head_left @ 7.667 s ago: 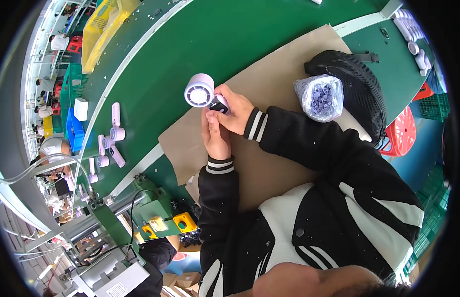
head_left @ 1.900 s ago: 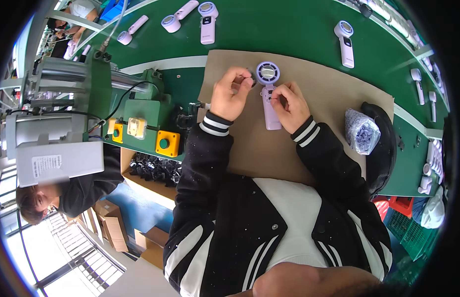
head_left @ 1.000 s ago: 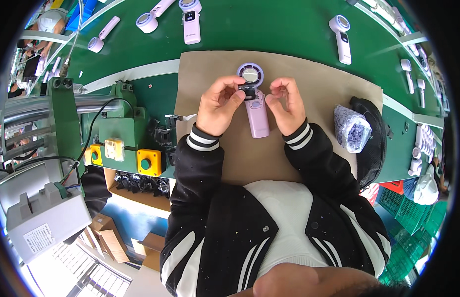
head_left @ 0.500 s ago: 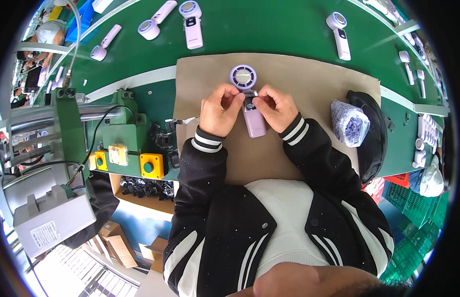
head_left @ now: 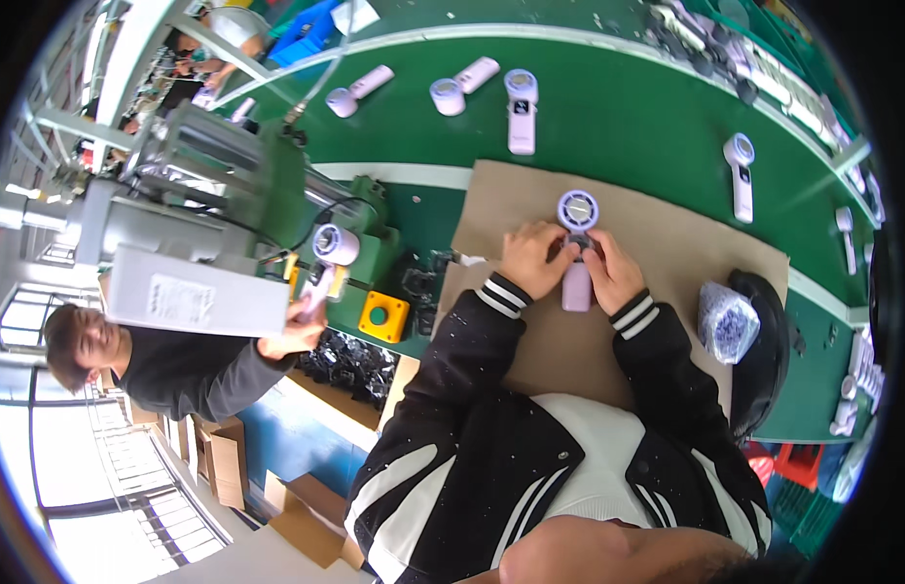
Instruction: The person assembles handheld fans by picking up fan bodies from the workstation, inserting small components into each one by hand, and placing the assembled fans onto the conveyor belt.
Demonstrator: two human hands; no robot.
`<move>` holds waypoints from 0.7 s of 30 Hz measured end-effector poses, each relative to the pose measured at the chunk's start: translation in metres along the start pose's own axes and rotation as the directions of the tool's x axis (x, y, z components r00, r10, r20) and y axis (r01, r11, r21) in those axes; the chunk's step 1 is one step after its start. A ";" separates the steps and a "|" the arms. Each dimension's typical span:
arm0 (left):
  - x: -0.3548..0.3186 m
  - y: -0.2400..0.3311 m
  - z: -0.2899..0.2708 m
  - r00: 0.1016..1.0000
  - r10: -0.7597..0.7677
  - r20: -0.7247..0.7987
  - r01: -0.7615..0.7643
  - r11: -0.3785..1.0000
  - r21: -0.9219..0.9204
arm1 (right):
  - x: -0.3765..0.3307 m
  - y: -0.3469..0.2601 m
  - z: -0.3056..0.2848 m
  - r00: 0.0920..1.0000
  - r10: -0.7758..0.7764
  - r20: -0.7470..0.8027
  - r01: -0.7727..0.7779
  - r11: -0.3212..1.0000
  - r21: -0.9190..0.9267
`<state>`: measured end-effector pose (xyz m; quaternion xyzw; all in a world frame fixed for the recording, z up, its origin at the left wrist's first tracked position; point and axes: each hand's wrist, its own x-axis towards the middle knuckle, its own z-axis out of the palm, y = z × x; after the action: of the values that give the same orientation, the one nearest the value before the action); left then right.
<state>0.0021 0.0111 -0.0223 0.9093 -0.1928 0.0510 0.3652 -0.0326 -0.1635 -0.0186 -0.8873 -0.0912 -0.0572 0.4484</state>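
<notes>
Both hands grip a lilac handheld fan on brown cardboard over green bench.

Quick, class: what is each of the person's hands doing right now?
Left hand: fingers closed on the lilac handheld fan, near its neck.
Right hand: fingers closed on the same fan's handle.

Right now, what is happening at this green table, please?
A person in a black and white jacket works on a lilac handheld fan that lies on a brown cardboard sheet. The left hand and right hand both pinch it near the neck, just below the round head. More fans lie on the green table, and a bag of small parts sits to the right. A co-worker's hand holds another fan at the green machine.
</notes>
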 end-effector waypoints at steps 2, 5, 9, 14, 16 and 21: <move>-0.002 0.009 0.001 0.998 -0.063 -0.014 0.059 0.977 -0.204 | 0.000 0.011 0.009 0.996 -0.059 -0.060 0.066 0.990 0.123; -0.007 0.017 0.008 0.993 -0.121 0.002 0.108 0.880 -0.463 | -0.001 0.011 0.014 0.990 -0.049 -0.132 0.096 0.919 0.383; -0.003 0.024 0.011 0.979 -0.013 -0.203 -0.095 0.855 -0.510 | 0.008 0.012 0.007 0.978 -0.117 -0.171 0.196 0.789 0.582; -0.007 0.024 0.016 0.949 0.089 -0.304 -0.227 0.860 -0.456 | -0.001 0.012 -0.006 0.991 -0.112 -0.068 0.131 0.854 0.503; -0.012 0.024 0.017 0.961 0.085 -0.264 -0.213 0.834 -0.508 | -0.004 0.022 -0.003 0.990 -0.123 -0.064 0.138 0.860 0.491; -0.003 0.022 0.007 0.975 0.099 -0.201 -0.198 0.800 -0.567 | 0.006 0.034 -0.002 0.981 -0.159 -0.109 0.191 0.884 0.427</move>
<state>-0.0093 -0.0074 -0.0137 0.7282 -0.2396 0.0915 0.6356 -0.0192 -0.1841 -0.0426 -0.7501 -0.1654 -0.1068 0.6313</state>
